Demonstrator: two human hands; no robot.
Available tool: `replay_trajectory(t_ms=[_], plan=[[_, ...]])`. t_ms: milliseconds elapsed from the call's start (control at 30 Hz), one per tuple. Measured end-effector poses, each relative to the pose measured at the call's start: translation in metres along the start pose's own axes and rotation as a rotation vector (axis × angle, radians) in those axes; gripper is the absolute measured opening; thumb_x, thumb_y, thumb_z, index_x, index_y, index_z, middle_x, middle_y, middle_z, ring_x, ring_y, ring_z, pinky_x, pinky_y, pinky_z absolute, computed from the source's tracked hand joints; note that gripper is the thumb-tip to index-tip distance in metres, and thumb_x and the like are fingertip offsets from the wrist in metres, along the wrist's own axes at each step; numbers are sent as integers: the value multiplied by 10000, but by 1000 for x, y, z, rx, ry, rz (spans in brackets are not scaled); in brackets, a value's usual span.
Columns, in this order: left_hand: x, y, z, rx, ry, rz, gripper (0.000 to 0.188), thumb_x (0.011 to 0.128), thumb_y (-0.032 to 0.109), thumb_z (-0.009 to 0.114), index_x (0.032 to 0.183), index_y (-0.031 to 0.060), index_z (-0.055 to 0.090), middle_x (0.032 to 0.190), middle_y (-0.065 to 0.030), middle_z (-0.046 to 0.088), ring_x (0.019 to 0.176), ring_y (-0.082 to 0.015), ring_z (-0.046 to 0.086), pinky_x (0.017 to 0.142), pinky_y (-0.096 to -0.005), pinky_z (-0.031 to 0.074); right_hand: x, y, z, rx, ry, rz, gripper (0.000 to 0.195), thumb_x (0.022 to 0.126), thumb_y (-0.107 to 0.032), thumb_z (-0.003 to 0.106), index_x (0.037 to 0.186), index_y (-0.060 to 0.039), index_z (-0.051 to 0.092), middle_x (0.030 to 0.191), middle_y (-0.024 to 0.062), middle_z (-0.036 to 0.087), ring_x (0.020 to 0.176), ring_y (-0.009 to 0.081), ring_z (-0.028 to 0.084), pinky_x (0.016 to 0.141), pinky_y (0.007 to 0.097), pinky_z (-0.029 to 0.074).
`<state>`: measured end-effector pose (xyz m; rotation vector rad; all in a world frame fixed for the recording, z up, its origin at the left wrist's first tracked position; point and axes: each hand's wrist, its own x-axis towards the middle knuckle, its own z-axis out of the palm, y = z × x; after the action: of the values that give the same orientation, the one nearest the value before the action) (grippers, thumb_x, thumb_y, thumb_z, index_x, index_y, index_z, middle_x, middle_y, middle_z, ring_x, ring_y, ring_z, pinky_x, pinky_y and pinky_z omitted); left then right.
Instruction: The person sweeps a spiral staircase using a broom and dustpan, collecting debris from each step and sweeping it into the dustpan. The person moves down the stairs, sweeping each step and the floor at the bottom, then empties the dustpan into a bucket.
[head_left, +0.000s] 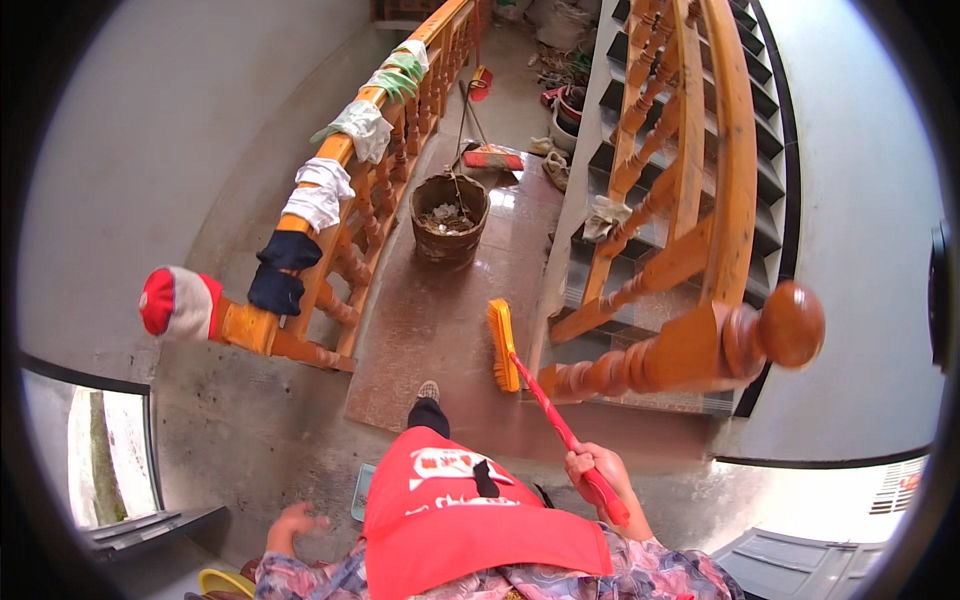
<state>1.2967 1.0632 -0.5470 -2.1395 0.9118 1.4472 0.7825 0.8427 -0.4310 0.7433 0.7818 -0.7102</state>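
Note:
My right hand (598, 474) is closed around the red handle of a broom (546, 405). The broom's orange head (502, 345) rests on the reddish tiled floor beside the foot of the stair banister. My left hand (298, 519) hangs at the lower left, fingers apart and holding nothing. A light-blue plastic object (363, 491), partly hidden by my red apron (480, 517), lies on the concrete near that hand. Farther ahead a dark bucket-like container (448, 255) with debris inside stands on the tiles. Behind it is a red dustpan or broom head (493, 159).
A wooden railing (346, 150) with gloves and cloths runs along the left; a red and white cap (180, 302) tops its post. Stairs with a wooden banister (660, 352) rise at right. Shoes (555, 171), pots (564, 127) and sacks (562, 26) line the far right side.

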Motion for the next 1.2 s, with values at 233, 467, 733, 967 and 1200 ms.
replay_trajectory(t_ms=[233,467,733,967,1200], plan=[[64,167,-161,-290,344,311,435,685,250,664,1048,35,558,785,-107,629,716,-218,613,703,-321,476,20,-15,121,-26,-30,-153,96,840,-57,447,804,26,413,631,27,419,473,49,394,431,153,384],[78,309,-249,-246,310,531,385,710,233,641,1033,38,568,738,-90,612,712,-216,602,681,-317,472,68,-62,214,-314,-65,-313,38,856,-42,421,889,-25,428,616,5,386,487,29,360,410,137,359],[103,353,-277,-336,427,369,333,702,221,638,980,45,587,745,-101,619,718,-222,605,689,-325,473,138,-172,322,-380,-56,-277,57,839,-55,446,819,-10,418,601,16,416,450,38,383,389,140,360],[115,353,-281,-463,456,198,334,680,222,643,957,40,604,765,-104,624,746,-202,605,722,-307,469,178,-237,403,-337,-4,-151,100,810,-49,467,752,-2,400,614,19,423,440,46,389,385,148,367],[178,373,-295,-535,340,179,325,670,197,659,953,43,616,771,-92,623,718,-167,592,699,-292,468,187,-263,457,-326,-5,-140,153,812,-86,470,706,-3,396,574,-12,418,417,40,398,382,137,376]])
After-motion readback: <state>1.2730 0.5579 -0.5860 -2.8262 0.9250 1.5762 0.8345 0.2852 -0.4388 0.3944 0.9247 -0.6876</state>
